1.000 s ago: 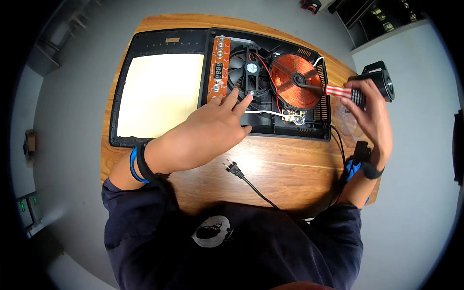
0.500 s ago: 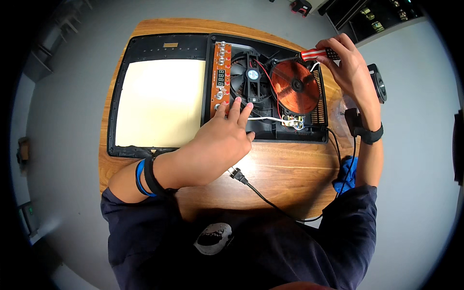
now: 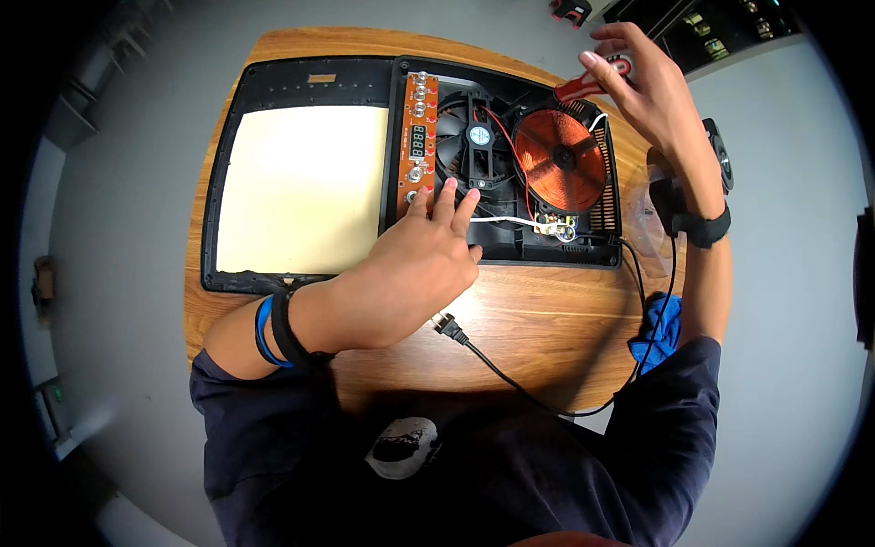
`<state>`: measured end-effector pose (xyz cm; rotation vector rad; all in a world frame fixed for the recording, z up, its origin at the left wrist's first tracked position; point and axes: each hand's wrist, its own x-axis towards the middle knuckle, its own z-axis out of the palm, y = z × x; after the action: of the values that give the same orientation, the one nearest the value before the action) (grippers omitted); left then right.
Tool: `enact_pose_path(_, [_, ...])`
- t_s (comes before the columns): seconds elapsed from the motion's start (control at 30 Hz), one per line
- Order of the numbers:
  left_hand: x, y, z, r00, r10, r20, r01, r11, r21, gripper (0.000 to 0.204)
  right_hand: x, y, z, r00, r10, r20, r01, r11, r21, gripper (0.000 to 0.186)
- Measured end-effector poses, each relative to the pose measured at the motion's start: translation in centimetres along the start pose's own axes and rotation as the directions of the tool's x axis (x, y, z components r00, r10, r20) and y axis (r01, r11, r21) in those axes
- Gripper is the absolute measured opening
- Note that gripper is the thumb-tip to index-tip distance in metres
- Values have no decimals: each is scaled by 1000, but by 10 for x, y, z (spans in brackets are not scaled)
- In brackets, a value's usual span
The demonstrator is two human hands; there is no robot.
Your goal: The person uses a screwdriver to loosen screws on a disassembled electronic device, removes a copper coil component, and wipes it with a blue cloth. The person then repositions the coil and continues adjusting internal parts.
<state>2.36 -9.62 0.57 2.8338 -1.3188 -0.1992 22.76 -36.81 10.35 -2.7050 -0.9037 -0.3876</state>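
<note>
Right grip [image 3: 654, 98]: at screwdriver [image 3: 574, 88] (clamped? cannot tell)
Left grip [image 3: 424, 264]: spread apart, on control board [image 3: 407, 164]
Casing [image 3: 547, 254]: coil [image 3: 547, 178], fan [image 3: 479, 137] seated; lid [image 3: 319, 96] not on

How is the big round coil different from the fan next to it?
The coil is shiny copper-orange, but the fan is dark grey and black. The coil is a disc with a dark middle, while the fan has blades and a pale round label at its centre. Both sit inside the same black case.
</note>
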Motion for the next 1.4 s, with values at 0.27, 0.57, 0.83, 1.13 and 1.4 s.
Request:
enact_pose_path(0.27, [-1,1,-1,1000,-8,9,8,1000,7,64,18,28,-25,899,-259,353,163,947,278,31])
enact_pose_path(0.57, [1,-1,-3,999,-10,31,10,1000,-6,64,36,50,-16,884,-344,317,360,933,7,36])
enact_pose_path(0.83, [-1,-2,0,999,-19,28,19,1000,-12,65,40,18,-12,952,96,292,-35,977,-208,46])
enact_pose_path(1.13, [-1,-2,1,999,-24,37,25,1000,-9,65,28,22,-14,959,68,277,-91,993,71,34])
enact_pose_path(1.4, [1,-2,1,1000,-10,18,9,1000,8,62,28,63,-13,844,-493,209,440,861,256,35])
